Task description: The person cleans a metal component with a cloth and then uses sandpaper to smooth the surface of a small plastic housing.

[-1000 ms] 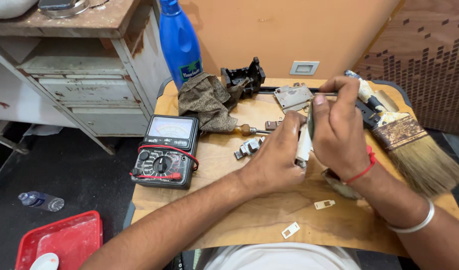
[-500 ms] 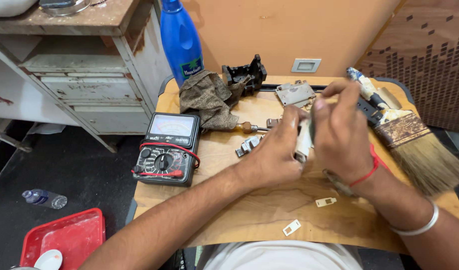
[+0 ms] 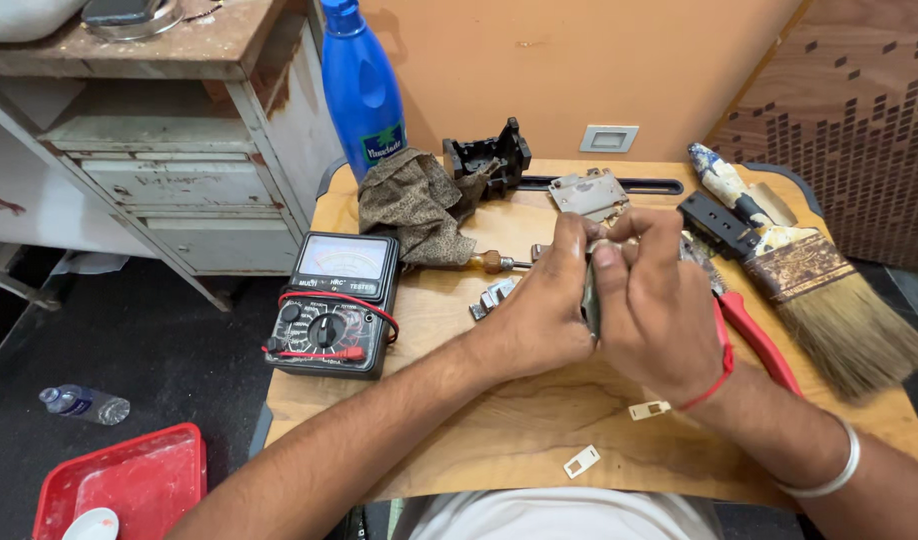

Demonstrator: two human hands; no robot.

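Grey metal part (image 3: 590, 292) stands upright, long axis vertical, pinched between both hands above the table (image 3: 499, 420) centre. Left hand (image 3: 539, 300) and right hand (image 3: 657, 298) press together, equally near.

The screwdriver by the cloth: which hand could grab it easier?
Probably the left hand. The screwdriver lies just beyond its knuckles, while the right hand sits on the far side and would have to cross over.

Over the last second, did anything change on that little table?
Hardly. The left hand and right hand stay pressed together around a small dark part, shifting only slightly as they work it. The multimeter, paintbrush, cloth and blue bottle have not moved.
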